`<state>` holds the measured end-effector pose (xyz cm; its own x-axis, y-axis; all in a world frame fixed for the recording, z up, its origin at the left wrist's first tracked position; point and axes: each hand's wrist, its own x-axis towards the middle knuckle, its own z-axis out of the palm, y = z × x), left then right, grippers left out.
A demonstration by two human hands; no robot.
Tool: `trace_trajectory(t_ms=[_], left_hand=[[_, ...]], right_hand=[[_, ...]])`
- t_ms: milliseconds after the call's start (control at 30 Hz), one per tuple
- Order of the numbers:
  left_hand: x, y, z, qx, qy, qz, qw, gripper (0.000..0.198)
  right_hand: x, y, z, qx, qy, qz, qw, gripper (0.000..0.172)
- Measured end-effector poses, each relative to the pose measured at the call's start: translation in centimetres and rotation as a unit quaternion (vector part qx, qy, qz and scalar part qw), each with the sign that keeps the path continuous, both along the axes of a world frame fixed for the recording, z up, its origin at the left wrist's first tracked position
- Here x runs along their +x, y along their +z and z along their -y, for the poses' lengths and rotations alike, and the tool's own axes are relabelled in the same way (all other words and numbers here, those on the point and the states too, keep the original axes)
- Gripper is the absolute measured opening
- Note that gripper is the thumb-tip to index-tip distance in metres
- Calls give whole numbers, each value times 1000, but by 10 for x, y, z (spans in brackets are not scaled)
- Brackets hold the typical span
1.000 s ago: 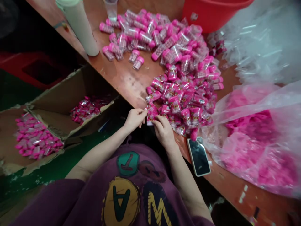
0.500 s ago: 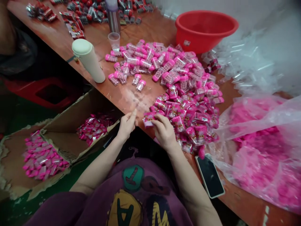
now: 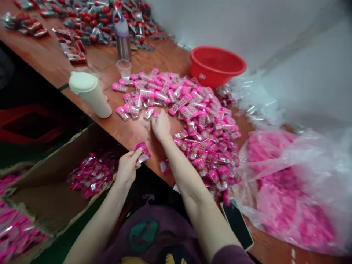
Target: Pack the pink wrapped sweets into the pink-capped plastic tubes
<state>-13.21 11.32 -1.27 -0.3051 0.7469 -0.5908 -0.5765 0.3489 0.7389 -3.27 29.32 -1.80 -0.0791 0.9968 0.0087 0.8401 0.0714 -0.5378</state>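
Observation:
My left hand (image 3: 128, 167) is closed at the table's near edge and pinches a flat pink printed wrapper bag (image 3: 143, 151) between thumb and fingers. Farther out, my right hand (image 3: 161, 126) reaches down to the tabletop. Its fingers are on a small candy bottle (image 3: 156, 115), of which only the pink cap shows past them. Just left of it lies another pink-capped bottle (image 3: 149, 113). Behind stretches a pile of clear bottles (image 3: 187, 99) with pink caps and pale beads. Right of my right forearm are heaped filled pink packets (image 3: 205, 152).
A cream tumbler (image 3: 92, 95), a plastic cup (image 3: 124, 69) and a steel bottle (image 3: 122, 40) stand left. A red basin (image 3: 217, 66) sits behind the pile. A pink-filled plastic bag (image 3: 291, 198) and a phone (image 3: 238, 223) lie right. A cardboard box (image 3: 41, 190) stands below left.
My right hand has let go of a pink packet by the heap and reached forward to a bottle. My left hand now holds a pink wrapper bag. The view has shifted.

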Motion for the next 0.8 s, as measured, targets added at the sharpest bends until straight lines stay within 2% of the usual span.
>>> trace_trajectory(t_ms=[133,200,233,300,400,500,600,700,800], left_hand=[[6,2,-17,21,16,8,1000,53],[11,8,-27,32,14,18,999,54],[14,11,-31,37,9,20,999,54],[24,17,-34,45,-9,19,999,52],[47,23,-26,50,-54,19,997,42],[76,25,-8,56,-124,35,990,36],[104,27,13,57,-180,52,981,39],[124,31,32,36,-233,83,968,44],[136,34,49,43,-316,99,943,49]], right_hand=[[10,3,12,-22,15,-48,998,27],[25,12,32,-34,15,-123,992,13],[33,18,45,-49,4,-184,982,12],[50,32,78,-101,-28,-329,939,17],[74,47,132,-160,-68,-473,864,36],[97,52,178,-136,-136,-544,816,44],[119,49,212,-85,-191,-561,801,41],[139,43,240,-32,-231,-542,807,39],[159,38,264,16,-259,-522,812,39]])
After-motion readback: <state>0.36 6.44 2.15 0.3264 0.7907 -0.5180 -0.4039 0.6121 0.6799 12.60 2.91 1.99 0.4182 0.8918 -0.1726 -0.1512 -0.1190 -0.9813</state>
